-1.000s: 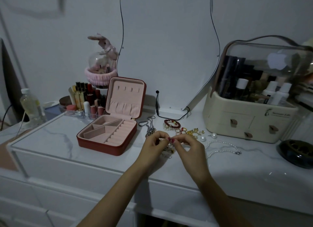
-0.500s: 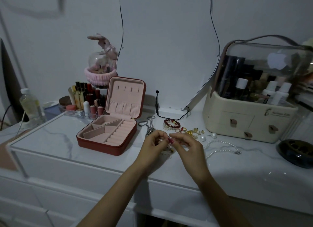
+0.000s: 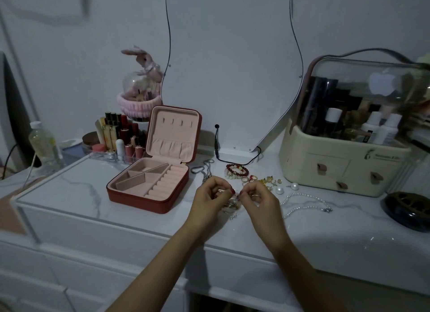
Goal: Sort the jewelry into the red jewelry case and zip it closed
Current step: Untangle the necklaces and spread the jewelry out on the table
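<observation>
The scene is viewed from one head camera, aimed forward and down at the near tabletop [image 3: 349, 237].

The light is dim and bluish. A plain pale wall [image 3: 232, 32] fills the far side, with a wavy-edged mirror [image 3: 230, 79] leaning on it. Below runs a white marble-patterned surface [image 3: 69, 190] over white drawers [image 3: 97, 237]. A cream cosmetics organizer [image 3: 344, 169] stands far right, and a clear bottle [image 3: 44, 142] far left.
</observation>
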